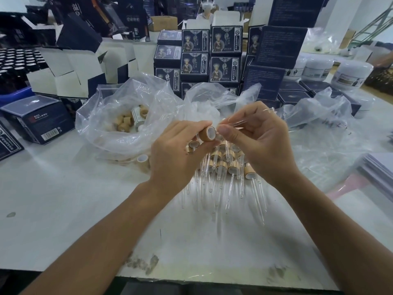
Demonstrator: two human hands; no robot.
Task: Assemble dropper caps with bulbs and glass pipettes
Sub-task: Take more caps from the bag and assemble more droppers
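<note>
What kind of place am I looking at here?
Probably a cosmetics packing workshop: stacked printed product boxes, white cream jars, and a pile of finished droppers on the worktable.

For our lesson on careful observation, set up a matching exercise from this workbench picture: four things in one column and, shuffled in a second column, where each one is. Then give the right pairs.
Things
1. bamboo cap
2. glass pipette
3. finished droppers
4. loose caps

Places
A. lying in a pile on the table beneath both hands
B. pinched in the right hand
C. inside the clear plastic bag at the left
D. held in the left hand

Pairs: 1-D, 2-B, 3-A, 4-C
</note>
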